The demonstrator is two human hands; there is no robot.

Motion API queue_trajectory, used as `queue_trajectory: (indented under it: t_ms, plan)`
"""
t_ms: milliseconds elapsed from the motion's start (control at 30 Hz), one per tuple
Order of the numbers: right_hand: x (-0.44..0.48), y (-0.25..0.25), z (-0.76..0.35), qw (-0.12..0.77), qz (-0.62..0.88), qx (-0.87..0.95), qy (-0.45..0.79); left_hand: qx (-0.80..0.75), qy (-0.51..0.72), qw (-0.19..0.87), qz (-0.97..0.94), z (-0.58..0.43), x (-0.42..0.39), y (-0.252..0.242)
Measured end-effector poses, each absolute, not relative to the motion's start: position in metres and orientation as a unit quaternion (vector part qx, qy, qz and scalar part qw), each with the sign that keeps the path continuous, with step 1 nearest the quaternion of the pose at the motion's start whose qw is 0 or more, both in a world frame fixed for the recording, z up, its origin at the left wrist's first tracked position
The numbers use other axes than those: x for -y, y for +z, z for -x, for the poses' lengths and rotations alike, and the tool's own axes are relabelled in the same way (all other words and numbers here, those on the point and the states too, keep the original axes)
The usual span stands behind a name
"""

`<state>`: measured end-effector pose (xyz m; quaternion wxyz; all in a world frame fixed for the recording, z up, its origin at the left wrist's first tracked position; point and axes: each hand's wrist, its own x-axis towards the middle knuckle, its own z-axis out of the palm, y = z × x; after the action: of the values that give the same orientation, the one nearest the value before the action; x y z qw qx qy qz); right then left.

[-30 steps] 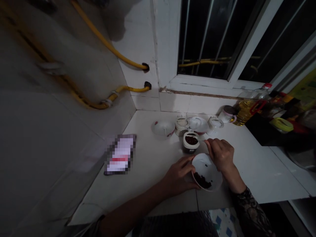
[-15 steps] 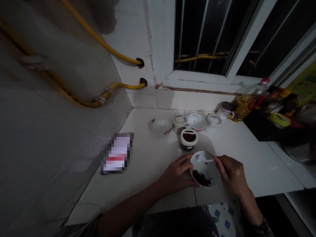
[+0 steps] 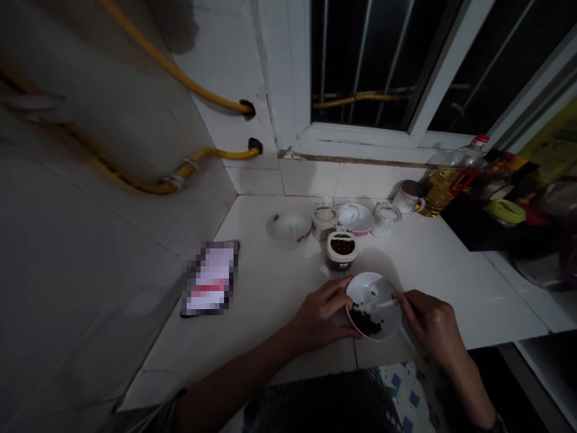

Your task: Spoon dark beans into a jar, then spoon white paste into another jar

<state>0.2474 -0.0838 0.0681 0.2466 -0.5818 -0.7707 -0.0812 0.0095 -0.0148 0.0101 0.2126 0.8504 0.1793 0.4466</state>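
My left hand [image 3: 325,311] grips the left rim of a white bowl [image 3: 388,323], thumb at the near side and fingers at the far side. Dark small bits [image 3: 366,322] lie in the lower left of the bowl, with a few loose ones farther up. In my right hand [image 3: 430,319] is the handle of a small white spoon [image 3: 383,304], pinched at the bowl's right rim. Its head is inside the bowl beside the dark bits. Just beyond the bowl stands an open jar [image 3: 342,249] filled with similar dark bits.
Behind the jar are a pale lidded jar [image 3: 324,222], a white bowl [image 3: 364,221], another jar [image 3: 386,218] and a shallow dish [image 3: 286,228]. An oil bottle [image 3: 439,186] stands by the window. A blurred-out flat thing [image 3: 211,279] lies left on the counter.
The spoon has moved down and left inside the bowl, its head now nearer the dark bits. My right hand has shifted slightly right. My left hand keeps its hold on the bowl.
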Motion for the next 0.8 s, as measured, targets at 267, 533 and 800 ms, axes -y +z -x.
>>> queue_trajectory:
  t_ms: [267,533,800]
  plan:
    - [0.093,0.056,-0.226,0.308,0.666,0.67,0.117,-0.16,0.432,0.121,-0.879,-0.008,0.019,0.013]
    - [0.094,0.064,-0.228,0.337,0.694,0.569,0.283,-0.117,0.437,0.07,-0.889,-0.009,0.02,0.014]
    - [0.09,0.054,-0.235,0.379,0.692,0.498,0.36,-0.145,0.438,0.115,-0.88,-0.008,0.019,0.012]
